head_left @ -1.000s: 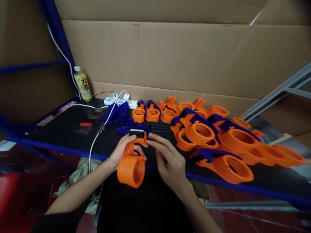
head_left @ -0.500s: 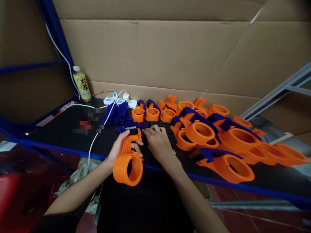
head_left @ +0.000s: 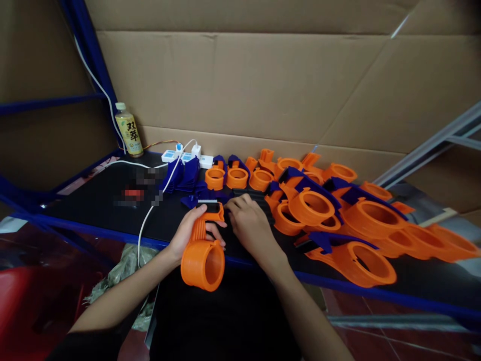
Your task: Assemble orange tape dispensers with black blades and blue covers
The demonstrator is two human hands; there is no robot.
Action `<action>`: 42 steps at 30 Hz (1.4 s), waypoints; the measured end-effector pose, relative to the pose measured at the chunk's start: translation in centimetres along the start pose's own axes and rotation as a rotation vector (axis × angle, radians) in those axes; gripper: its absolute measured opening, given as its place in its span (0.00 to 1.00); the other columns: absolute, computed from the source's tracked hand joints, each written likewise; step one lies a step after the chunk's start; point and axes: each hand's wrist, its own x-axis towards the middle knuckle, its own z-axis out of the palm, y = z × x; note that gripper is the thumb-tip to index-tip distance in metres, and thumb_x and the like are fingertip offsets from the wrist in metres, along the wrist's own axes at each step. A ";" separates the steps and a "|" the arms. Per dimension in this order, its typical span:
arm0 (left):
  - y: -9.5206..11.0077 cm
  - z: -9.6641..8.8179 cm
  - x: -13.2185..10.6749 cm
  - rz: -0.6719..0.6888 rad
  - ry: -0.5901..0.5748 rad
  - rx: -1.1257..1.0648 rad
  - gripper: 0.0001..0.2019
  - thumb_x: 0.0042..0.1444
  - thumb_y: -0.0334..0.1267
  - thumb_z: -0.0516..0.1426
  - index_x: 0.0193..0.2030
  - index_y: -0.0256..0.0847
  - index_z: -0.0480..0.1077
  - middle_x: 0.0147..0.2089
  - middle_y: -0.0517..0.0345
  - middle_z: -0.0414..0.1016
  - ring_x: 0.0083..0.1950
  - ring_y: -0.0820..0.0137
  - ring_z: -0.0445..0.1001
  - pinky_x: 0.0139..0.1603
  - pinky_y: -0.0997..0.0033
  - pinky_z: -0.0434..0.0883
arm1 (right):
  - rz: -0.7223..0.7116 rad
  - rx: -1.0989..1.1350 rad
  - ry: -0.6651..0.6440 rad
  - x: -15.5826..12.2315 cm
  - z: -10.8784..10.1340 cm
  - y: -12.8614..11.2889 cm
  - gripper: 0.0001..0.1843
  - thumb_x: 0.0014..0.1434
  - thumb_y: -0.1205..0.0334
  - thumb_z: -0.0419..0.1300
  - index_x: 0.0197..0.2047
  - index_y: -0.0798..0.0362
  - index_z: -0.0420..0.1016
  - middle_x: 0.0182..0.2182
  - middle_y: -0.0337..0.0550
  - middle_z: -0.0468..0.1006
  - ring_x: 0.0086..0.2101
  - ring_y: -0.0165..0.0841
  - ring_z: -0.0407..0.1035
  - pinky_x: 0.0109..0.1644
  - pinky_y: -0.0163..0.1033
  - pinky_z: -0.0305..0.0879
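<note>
Fingers (head_left: 217, 229) of the left hand (head_left: 188, 231) are wrapped tight round the neck of an orange ring part (head_left: 203, 258), thumb on the near-left side, other fingers on the right side. The part is held off the table, just over its front edge, w/ the big ring end low and toward the person and the narrow end up and away. A black insert (head_left: 210, 206) w/ a pale toothed edge sits at that narrow top end. The right hand (head_left: 250, 226) is just beside it, palm down, fingers (head_left: 236, 202) curled and resting on a stack of black ribbed pieces (head_left: 260, 196) on the table (head_left: 93, 198). Can't tell whether they're pinching a piece or only touching, since the knuckles hide the tips. To the right, a heap of orange ring parts (head_left: 311, 206) mixed w/ blue parts (head_left: 351, 193) spreads along the table to its far right end. Behind the hands stand approx. three small orange rings (head_left: 236, 178) in a row, w/ more blue pieces (head_left: 184, 174) to their left. A white power strip (head_left: 184, 156) lies at the back by the cardboard wall (head_left: 244, 85), and a white cable (head_left: 148, 214) runs from it over the front edge. A drink bottle (head_left: 129, 131) w/ a yellow label stands upright in the back-left corner. Blurred-out items lie mid-left on the table.
</note>
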 end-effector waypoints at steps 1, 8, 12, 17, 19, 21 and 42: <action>0.0 0.0 0.1 0.016 0.001 0.007 0.26 0.61 0.57 0.54 0.43 0.30 0.73 0.25 0.47 0.78 0.26 0.57 0.80 0.25 0.65 0.76 | 0.016 0.025 0.023 -0.4 -0.3 0.0 0.14 0.64 0.74 0.56 0.50 0.56 0.77 0.47 0.49 0.79 0.48 0.43 0.67 0.48 0.47 0.63; -0.5 -0.4 0.5 0.048 0.004 -0.016 0.22 0.63 0.56 0.54 0.51 0.38 0.64 0.35 0.49 0.82 0.21 0.65 0.78 0.26 0.64 0.77 | 0.174 0.319 0.117 -3.5 -2.6 -0.3 0.15 0.66 0.71 0.56 0.52 0.51 0.76 0.43 0.45 0.80 0.44 0.40 0.73 0.46 0.46 0.70; -0.7 -0.1 0.5 0.030 -0.011 0.039 0.19 0.62 0.52 0.57 0.51 0.40 0.61 0.33 0.50 0.82 0.22 0.62 0.79 0.24 0.67 0.76 | 0.190 0.435 0.177 -4.0 -2.8 -0.9 0.13 0.66 0.70 0.56 0.51 0.51 0.76 0.44 0.45 0.80 0.46 0.40 0.74 0.50 0.47 0.71; -0.8 0.0 0.6 0.057 0.000 0.063 0.19 0.62 0.51 0.58 0.50 0.40 0.60 0.27 0.52 0.81 0.24 0.60 0.81 0.24 0.70 0.75 | 0.191 0.657 0.289 -4.0 -2.1 -1.9 0.10 0.65 0.65 0.60 0.49 0.49 0.78 0.46 0.46 0.79 0.47 0.39 0.73 0.49 0.45 0.72; -0.7 -0.2 0.7 0.074 -0.004 0.070 0.19 0.62 0.52 0.57 0.49 0.39 0.61 0.26 0.51 0.80 0.24 0.60 0.80 0.24 0.71 0.74 | 0.255 0.855 0.310 -3.9 -1.6 -2.0 0.16 0.64 0.62 0.62 0.55 0.46 0.77 0.46 0.45 0.79 0.43 0.36 0.74 0.43 0.41 0.73; -0.7 -0.3 0.7 0.082 -0.013 0.080 0.20 0.63 0.53 0.56 0.49 0.39 0.62 0.25 0.50 0.80 0.24 0.61 0.80 0.25 0.69 0.75 | 0.329 1.122 0.273 -3.7 -1.0 -1.8 0.24 0.63 0.58 0.63 0.63 0.45 0.71 0.46 0.44 0.79 0.38 0.33 0.73 0.37 0.38 0.72; -0.4 -0.3 0.4 -0.055 -0.077 0.062 0.21 0.61 0.57 0.55 0.34 0.37 0.66 0.21 0.47 0.77 0.21 0.63 0.78 0.22 0.73 0.71 | 0.304 1.455 0.246 -3.7 0.2 -0.9 0.24 0.58 0.58 0.69 0.57 0.43 0.74 0.51 0.43 0.78 0.46 0.33 0.74 0.52 0.40 0.72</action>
